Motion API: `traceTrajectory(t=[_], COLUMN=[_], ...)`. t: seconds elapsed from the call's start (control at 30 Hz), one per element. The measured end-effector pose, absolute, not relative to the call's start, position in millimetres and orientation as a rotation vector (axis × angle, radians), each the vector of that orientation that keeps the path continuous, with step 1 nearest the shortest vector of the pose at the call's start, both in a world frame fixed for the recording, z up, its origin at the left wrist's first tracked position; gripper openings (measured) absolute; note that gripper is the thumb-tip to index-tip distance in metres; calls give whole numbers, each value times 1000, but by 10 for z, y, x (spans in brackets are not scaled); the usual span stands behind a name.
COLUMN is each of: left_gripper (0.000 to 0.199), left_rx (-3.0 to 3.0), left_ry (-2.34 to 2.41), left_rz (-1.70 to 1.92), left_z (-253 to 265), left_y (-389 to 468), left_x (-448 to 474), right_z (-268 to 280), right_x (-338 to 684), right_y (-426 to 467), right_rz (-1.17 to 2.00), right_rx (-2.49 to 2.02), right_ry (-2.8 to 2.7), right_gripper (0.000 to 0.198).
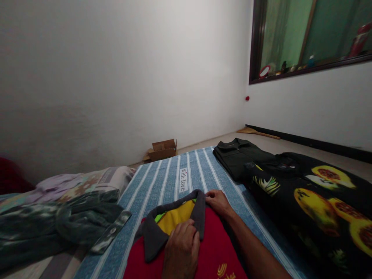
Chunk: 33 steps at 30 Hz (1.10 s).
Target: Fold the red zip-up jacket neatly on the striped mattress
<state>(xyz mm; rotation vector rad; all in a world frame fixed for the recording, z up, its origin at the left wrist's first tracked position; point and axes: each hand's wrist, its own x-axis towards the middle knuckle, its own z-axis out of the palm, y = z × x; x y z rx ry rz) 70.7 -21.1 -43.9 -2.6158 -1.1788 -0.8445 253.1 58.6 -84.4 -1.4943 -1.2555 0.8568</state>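
Observation:
A red polo shirt [213, 244] with a dark grey collar and yellow inner neck lies on the blue striped cloth [151, 182] in the head view. Yellow stitching marks its chest, and its lower part runs out of frame. My left hand [182, 248] lies over the front of the neck opening, fingers curled closed on the fabric by the collar's right flap. At the collar's right side, my right hand [219, 201] pinches the shirt near the shoulder. Both thumbs are partly hidden.
Right: a dark folded garment [242, 153] and a black fruit-print garment [316, 193]. Left: a grey-green tie-dye garment [58, 224] and a pale lilac cloth [58, 188]. Beyond the striped cloth, an open cardboard box [163, 150] sits by the wall.

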Motion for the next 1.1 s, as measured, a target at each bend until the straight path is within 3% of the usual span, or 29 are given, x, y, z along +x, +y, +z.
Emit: traceTrajectory(t=[1.1], left_gripper=[17], left_rx=[-2589], left_ry=[-1113], left_rz=[-848], left_z=[-467], left_y=[-172], left_x=[682], right_z=[-807], right_x=[2518], right_y=[641], right_rz=[732], right_rx=[-1630], right_ry=[-1344], right_gripper=[22])
